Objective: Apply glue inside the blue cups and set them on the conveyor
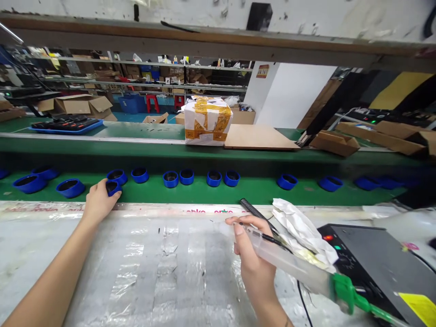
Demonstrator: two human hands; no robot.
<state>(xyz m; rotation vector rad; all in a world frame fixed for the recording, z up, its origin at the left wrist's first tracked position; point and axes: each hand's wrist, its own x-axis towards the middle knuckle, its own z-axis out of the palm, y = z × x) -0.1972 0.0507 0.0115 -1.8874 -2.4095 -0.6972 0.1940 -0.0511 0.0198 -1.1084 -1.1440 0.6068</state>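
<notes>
My left hand point(98, 202) reaches onto the green conveyor belt point(252, 188) and its fingers close around a small blue ring-shaped part point(112, 186). More blue parts point(186, 176) sit in a row along the belt on both sides of it. My right hand point(254, 256) hovers over the taped white bench point(153, 268), gripping a clear syringe-like dispenser point(293, 265) with a green end fitting point(345, 293). A crumpled white cloth point(303, 234) lies just right of that hand.
A dark control box point(378, 263) with red and green lights stands at the right. Behind the belt, a raised green surface carries a taped white package point(207, 120), a brown board point(259, 136), a blue tray of black parts point(66, 125) and open cardboard boxes point(335, 143).
</notes>
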